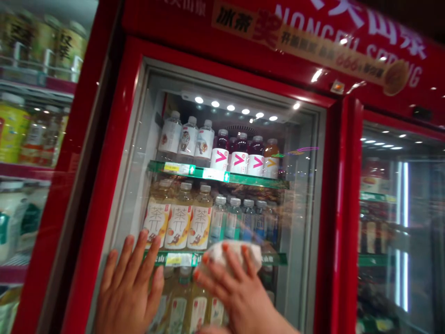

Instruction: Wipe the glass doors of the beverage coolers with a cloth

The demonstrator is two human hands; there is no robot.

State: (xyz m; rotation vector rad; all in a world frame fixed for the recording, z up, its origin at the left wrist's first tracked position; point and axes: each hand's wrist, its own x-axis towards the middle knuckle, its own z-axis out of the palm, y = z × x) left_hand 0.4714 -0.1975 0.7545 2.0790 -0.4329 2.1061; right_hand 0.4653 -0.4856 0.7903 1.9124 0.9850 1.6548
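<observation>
My left hand (127, 290) lies against the glass door (299, 222) of a red drinks fridge, its fingers stretched out and apart. To its right, my right hand (239, 287) presses a folded white cloth (255, 254) onto the same glass. Its fingers are spread over the cloth and slightly blurred; whether it is cloth or paper is hard to tell. Behind the glass, tea bottles (180, 222) stand just above my left fingers, and a green shelf strip (278, 259) runs behind the cloth.
The red door frame (100, 199) borders the glass on the left. Another lit fridge door (378, 222) stands at the right, and shelves with bottles (14, 134) at the far left. Dark juice bottles (239, 155) fill part of the upper shelf.
</observation>
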